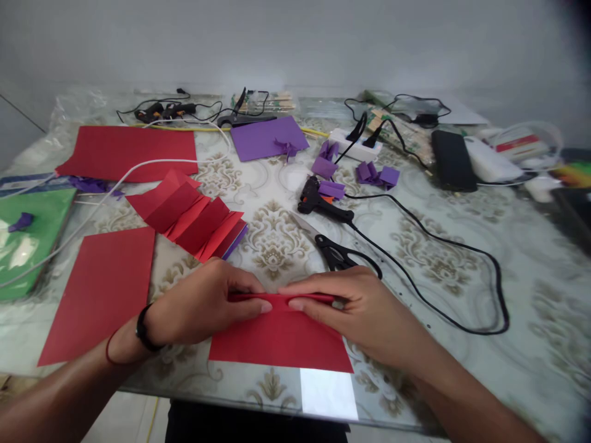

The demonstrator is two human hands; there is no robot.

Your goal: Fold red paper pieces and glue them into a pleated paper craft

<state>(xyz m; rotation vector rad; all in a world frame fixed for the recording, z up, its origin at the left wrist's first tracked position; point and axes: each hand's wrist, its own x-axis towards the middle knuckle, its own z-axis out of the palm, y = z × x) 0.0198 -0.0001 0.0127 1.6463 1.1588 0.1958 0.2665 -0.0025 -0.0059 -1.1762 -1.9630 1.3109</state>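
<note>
Close to the table's front edge lies a sheet of red paper (279, 344), its far edge folded into a narrow strip. My left hand (217, 301) pinches the left part of that fold between thumb and fingers. On the right part, my right hand (339, 301) grips the same fold, its thumb near the left thumb. Just beyond my right hand are black-handled scissors (335, 251), partly hidden by it. Pleated red paper (187, 215) rests beyond my left hand, and a flat red sheet (104, 289) lies left of it.
A black glue gun (325, 203) with a looping cord lies beyond the scissors. Purple paper (268, 138), purple folded pieces (377, 175) and a white power strip (355, 144) are farther back. A white cable (124, 175) crosses the left side, near a green packet (32, 240).
</note>
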